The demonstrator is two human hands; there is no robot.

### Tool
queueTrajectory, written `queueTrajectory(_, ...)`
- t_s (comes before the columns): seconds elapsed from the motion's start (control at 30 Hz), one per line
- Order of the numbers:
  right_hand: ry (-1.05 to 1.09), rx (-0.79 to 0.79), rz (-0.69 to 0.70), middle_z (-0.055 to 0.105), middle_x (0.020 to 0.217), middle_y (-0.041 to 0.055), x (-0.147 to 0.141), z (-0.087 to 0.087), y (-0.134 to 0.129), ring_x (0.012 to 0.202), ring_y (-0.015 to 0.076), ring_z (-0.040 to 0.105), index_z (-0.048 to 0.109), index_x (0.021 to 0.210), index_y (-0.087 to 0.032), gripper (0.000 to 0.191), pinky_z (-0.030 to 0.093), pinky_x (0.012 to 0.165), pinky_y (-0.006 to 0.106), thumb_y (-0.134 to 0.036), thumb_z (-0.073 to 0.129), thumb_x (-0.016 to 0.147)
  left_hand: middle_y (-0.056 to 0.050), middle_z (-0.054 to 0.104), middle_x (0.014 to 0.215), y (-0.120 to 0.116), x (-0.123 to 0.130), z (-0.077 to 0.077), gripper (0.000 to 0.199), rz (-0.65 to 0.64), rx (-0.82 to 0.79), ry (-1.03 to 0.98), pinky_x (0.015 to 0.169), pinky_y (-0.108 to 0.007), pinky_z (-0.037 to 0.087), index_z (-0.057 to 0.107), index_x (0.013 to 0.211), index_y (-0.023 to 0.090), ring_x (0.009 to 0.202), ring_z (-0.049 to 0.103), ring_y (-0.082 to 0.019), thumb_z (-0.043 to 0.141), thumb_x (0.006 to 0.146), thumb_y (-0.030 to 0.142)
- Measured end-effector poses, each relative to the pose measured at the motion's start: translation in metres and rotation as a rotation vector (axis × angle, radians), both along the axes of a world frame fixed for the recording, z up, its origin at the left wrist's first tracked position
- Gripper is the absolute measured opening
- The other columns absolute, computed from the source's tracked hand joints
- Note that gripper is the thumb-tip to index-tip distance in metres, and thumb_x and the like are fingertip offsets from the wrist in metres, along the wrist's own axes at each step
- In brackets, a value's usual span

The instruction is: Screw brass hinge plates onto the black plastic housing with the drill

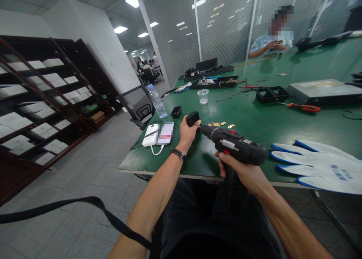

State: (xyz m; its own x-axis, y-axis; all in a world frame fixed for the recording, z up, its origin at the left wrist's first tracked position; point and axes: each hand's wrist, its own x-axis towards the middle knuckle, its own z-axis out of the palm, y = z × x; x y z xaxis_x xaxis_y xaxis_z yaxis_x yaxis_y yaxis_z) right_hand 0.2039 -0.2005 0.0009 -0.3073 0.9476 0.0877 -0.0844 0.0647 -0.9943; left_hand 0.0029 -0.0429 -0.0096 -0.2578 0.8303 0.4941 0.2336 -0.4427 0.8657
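Observation:
My right hand is wrapped round the grip of a black cordless drill, which points left. My left hand holds a small black box-like part just above the green table. The drill's tip reaches the side of that part by my left fingers; whether it touches a screw there I cannot make out. Several small brass plates lie behind the drill's chuck. A similar black box sits on the table beyond my left hand.
A phone and a cabled white power bank lie left, near a water bottle. A clear plastic cup stands farther back. To the right are white gloves and a screwdriver. A person sits across the table.

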Motion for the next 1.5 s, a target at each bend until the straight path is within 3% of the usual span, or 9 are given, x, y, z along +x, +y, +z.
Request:
queueTrajectory(0.53,-0.01,-0.024,0.001,0.064,0.069,0.0033,-0.0002,0.0009,0.0001,0.06,0.0162,0.061,0.063,0.068,-0.019,0.048,0.049,0.062,0.03,-0.06,0.064,0.091,-0.002,0.066,0.091,-0.002,0.0011,0.0021,0.028,-0.012,-0.002,-0.019,0.082,-0.028,0.048,0.063,0.094,0.018,0.084,0.059,-0.016,0.08,0.075,0.03)
queueTrajectory(0.97,-0.006,-0.053,-0.008,0.064,0.069,0.0029,0.0006,-0.0003,-0.0005,0.06,0.0175,0.061,0.071,0.088,-0.017,0.045,0.049,0.062,0.032,-0.061,0.066,0.09,-0.001,0.065,0.089,-0.0011,0.0001,0.0013,0.028,0.0,-0.001,-0.005,0.08,-0.028,0.048,0.063,0.093,0.018,0.084,0.059,-0.016,0.08,0.075,0.03)
queueTrajectory(1.5,0.009,-0.08,-0.009,0.065,0.069,0.0035,-0.0002,0.0006,-0.0005,0.061,0.0175,0.061,0.071,0.088,-0.017,0.044,0.05,0.062,0.031,-0.061,0.067,0.089,-0.002,0.066,0.091,-0.0017,0.0,0.0014,0.029,0.004,0.002,0.008,0.081,-0.028,0.048,0.063,0.095,0.019,0.085,0.06,-0.016,0.079,0.075,0.032)
